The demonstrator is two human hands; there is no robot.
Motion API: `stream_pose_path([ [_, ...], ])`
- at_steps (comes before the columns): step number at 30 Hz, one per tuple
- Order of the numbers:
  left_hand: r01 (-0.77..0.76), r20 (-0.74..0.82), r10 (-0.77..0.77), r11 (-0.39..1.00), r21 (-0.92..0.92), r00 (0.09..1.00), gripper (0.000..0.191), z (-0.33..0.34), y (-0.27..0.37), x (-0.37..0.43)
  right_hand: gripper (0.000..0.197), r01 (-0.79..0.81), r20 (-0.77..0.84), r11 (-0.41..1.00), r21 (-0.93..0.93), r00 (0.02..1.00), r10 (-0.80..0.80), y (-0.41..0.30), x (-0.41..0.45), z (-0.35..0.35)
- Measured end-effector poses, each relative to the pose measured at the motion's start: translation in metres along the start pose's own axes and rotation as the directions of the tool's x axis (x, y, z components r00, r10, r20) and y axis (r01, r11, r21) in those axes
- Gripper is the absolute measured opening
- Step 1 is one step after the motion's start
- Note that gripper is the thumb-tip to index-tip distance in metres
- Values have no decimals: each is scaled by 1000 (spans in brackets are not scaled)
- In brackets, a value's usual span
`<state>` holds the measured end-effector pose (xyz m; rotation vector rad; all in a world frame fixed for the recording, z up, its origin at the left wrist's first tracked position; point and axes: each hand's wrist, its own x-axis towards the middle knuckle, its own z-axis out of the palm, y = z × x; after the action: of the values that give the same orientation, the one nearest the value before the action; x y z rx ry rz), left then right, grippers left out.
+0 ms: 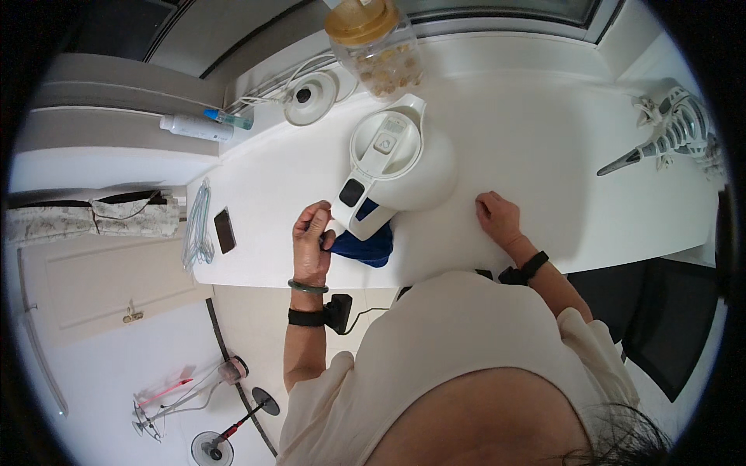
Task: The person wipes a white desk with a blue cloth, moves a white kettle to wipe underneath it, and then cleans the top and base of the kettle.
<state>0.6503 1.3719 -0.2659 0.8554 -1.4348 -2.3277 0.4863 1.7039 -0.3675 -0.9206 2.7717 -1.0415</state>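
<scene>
A white electric kettle [387,157] with its lid closed stands on the white counter [524,128], its handle pointing towards my left hand. My left hand [313,236] pinches the edge of a dark blue cloth [367,244], which lies on the counter partly under the kettle's handle. The fingertips are close beside the handle; whether they touch it I cannot tell. To the right of the kettle, my right hand [499,216] rests on the counter with its fingers curled in and nothing visible in it.
Behind the kettle are a clear jar [384,64] with a yellow lid and the white kettle base [310,98] with its cord. Bottles [201,127] lie at the back left. A phone [224,230] and wire hangers [199,227] are at the left; more hangers [679,131] lie at the right.
</scene>
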Motion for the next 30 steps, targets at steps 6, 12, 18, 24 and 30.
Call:
stream_pose_path([
  [6,40,-39,-42,998,-53,998,14,13,14,0,4,-1,18,1000,-16,1000,1,0,0,-1],
  [12,-125,175,95,978,169,980,38,37,31,-13,3,-11,11,999,43,1000,10,2,0,-1],
  [18,-293,153,283,566,770,947,20,72,22,-16,5,-17,43,999,44,999,15,4,0,-3],
  [24,-383,161,437,486,786,885,15,75,16,-9,8,-5,76,993,117,997,-4,6,1,-6],
  [30,-454,255,457,404,794,852,13,88,31,3,7,16,76,987,163,997,-29,9,3,-10],
])
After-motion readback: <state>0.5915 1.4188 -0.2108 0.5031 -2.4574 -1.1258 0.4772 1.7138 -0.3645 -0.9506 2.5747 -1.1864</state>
